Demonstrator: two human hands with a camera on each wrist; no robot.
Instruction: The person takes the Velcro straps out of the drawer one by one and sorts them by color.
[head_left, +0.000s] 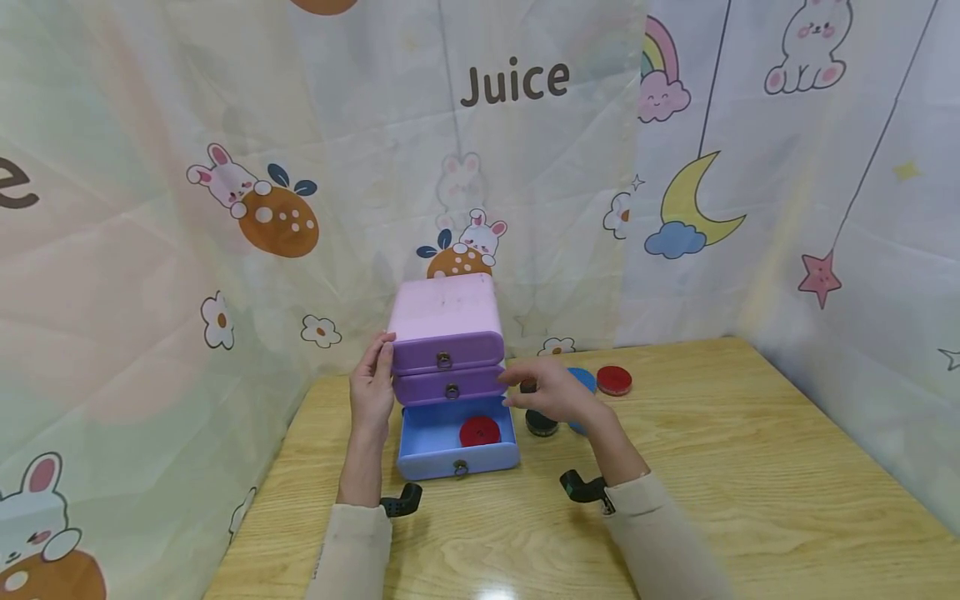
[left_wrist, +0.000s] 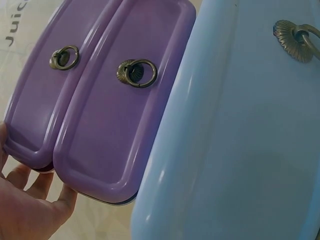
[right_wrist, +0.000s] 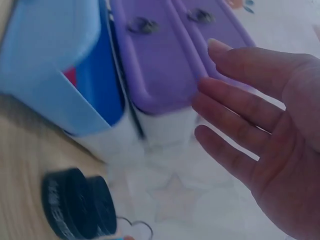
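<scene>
A small chest of drawers with a pink top stands on the table. Its upper purple drawer and middle purple drawer are closed, each with a brass ring pull. The bottom blue drawer is pulled out and holds a flat round red disc. My left hand rests its fingers against the chest's left side, by the purple drawers. My right hand is at the chest's right side, fingers slightly bent and holding nothing; its fingertips overlap the middle drawer's edge in the head view.
Right of the chest lie a black disc with another dark one behind it, blue discs partly hidden by the right hand, and a red disc. A printed cloth hangs behind the wooden table.
</scene>
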